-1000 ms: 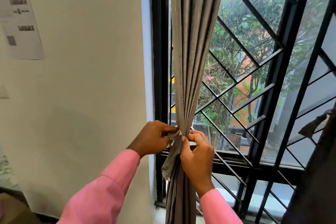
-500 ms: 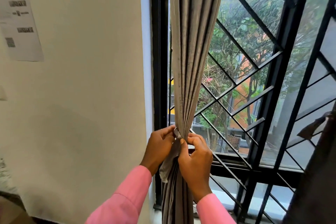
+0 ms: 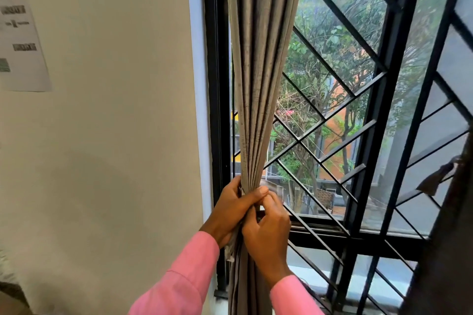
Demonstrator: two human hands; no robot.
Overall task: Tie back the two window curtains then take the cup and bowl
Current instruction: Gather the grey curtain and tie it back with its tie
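The grey left curtain [image 3: 258, 79] hangs gathered into tight pleats in front of the window's left edge. My left hand [image 3: 230, 210] wraps around the bunch from the left, thumb across the front. My right hand [image 3: 266, 230] grips the same bunch just below and to the right, fingers pinching the grey tie-back strip [image 3: 231, 245], whose loose end hangs under my left palm. A dark second curtain [image 3: 445, 250] stands at the right edge, with a fabric tie [image 3: 435, 179] on it. No cup or bowl is in view.
Black window frame and diagonal metal grille [image 3: 332, 140] lie right behind the curtain, with trees and buildings outside. A cream wall [image 3: 115, 135] fills the left, with a printed paper sheet [image 3: 20, 43] stuck on it.
My left hand has slid right and closed around the gathered curtain, its thumb now across the front. Both hands sit tighter together and the view has shifted slightly closer.
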